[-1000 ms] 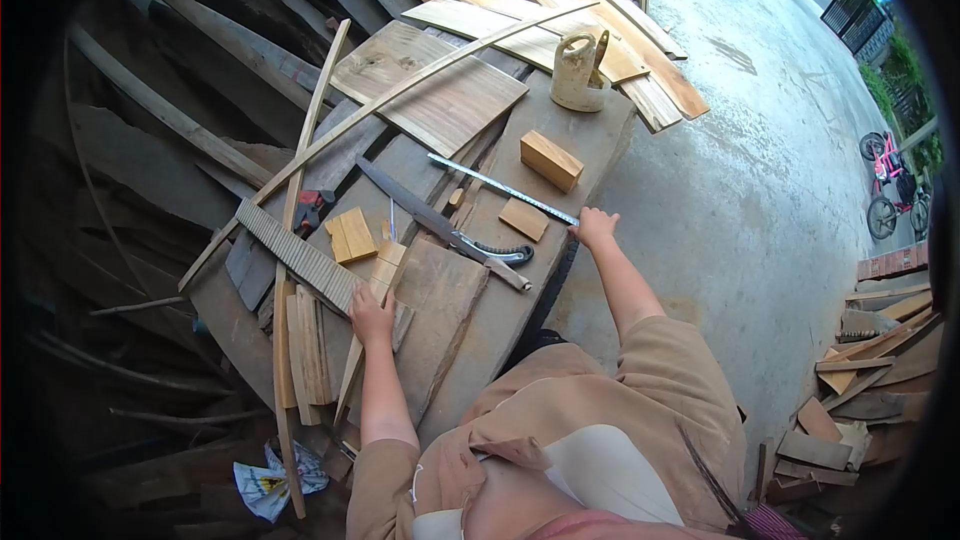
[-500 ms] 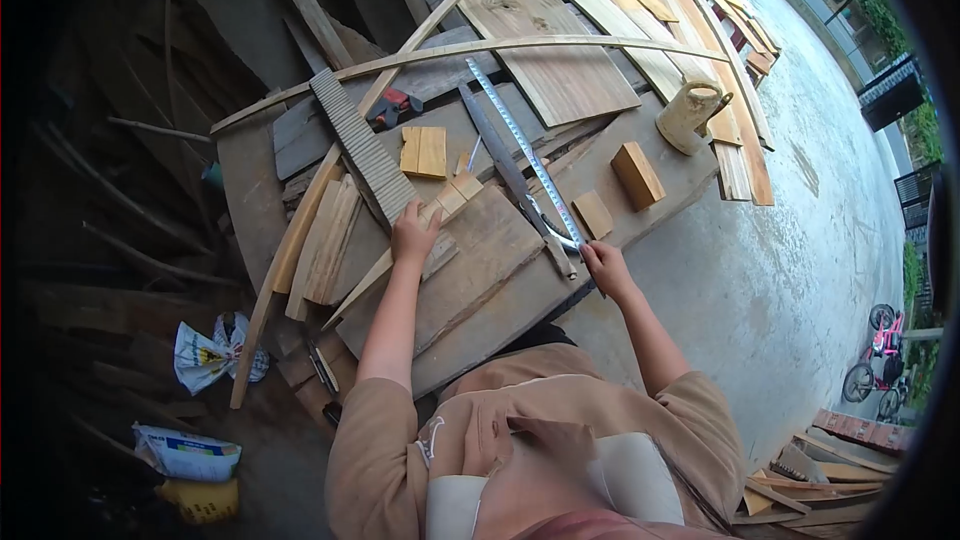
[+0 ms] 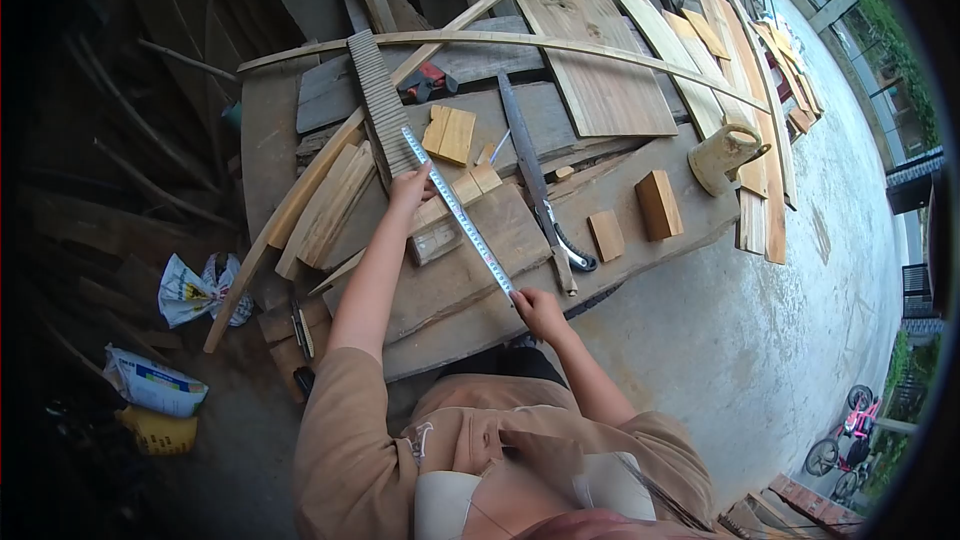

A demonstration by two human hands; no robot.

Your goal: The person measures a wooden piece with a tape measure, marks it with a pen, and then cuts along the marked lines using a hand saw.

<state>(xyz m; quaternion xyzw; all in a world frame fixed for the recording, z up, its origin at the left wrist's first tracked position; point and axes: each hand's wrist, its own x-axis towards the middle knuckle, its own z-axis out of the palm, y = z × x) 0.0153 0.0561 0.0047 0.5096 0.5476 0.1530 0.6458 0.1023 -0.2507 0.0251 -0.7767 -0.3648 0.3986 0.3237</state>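
Gripping the measuring tape (image 3: 470,230), the right hand (image 3: 540,314) points forward; the left hand (image 3: 408,188) curls against it, hold unclear.

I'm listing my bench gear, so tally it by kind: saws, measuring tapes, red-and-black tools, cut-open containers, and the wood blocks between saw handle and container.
Saw: 1
Measuring tape: 1
Red-and-black tool: 1
Cut-open container: 1
Wood blocks: 2
Total: 6

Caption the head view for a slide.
Left hand and right hand hold a measuring tape over a workbench beside a handsaw.
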